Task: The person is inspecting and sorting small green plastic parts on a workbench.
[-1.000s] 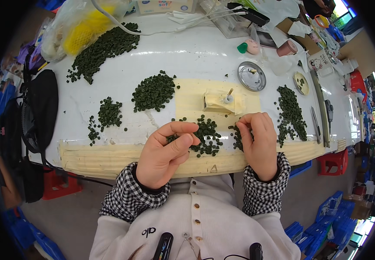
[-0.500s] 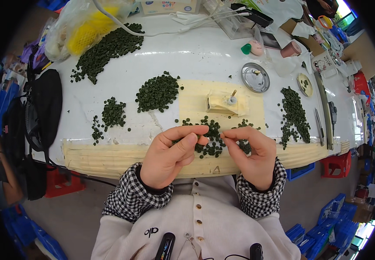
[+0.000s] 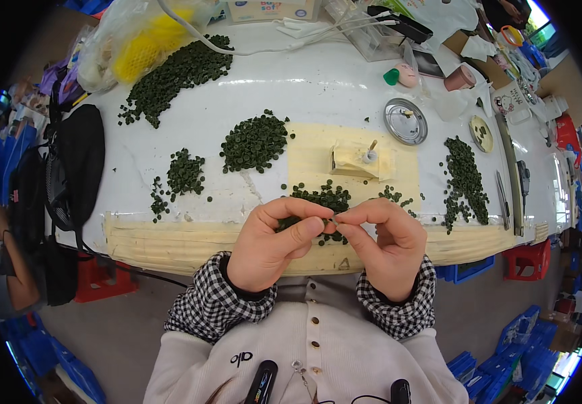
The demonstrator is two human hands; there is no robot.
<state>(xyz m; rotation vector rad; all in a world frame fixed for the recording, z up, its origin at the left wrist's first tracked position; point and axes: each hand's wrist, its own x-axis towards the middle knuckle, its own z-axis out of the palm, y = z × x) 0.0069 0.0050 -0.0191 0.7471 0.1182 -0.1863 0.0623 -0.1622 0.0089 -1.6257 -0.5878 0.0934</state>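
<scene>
My left hand point(image 3: 274, 244) is closed in a pinch above the table's front edge, with a tiny dark piece point(image 3: 329, 222) at its fingertips. Thumb and forefinger of my right hand point(image 3: 390, 249) are also pinched, meeting the left fingertips; whatever they grip is too small to make out. Beneath and behind both hands lies a loose pile of small dark green round pieces point(image 3: 321, 195). Just beyond stands a small tape-wrapped block point(image 3: 351, 161) with a short peg and a pale knob on top.
More green heaps lie at the centre point(image 3: 255, 143), left point(image 3: 186, 172), far left point(image 3: 176, 77) and right point(image 3: 466, 178). A round metal lid point(image 3: 405, 121), a yellowish dish point(image 3: 481, 134) and tweezers point(image 3: 503, 198) are to the right. A black backpack point(image 3: 79, 172) borders the left side.
My right hand has moved left, so its fingertips now meet those of my left hand. The whole view has shifted slightly, moving the table things a little to the right.
</scene>
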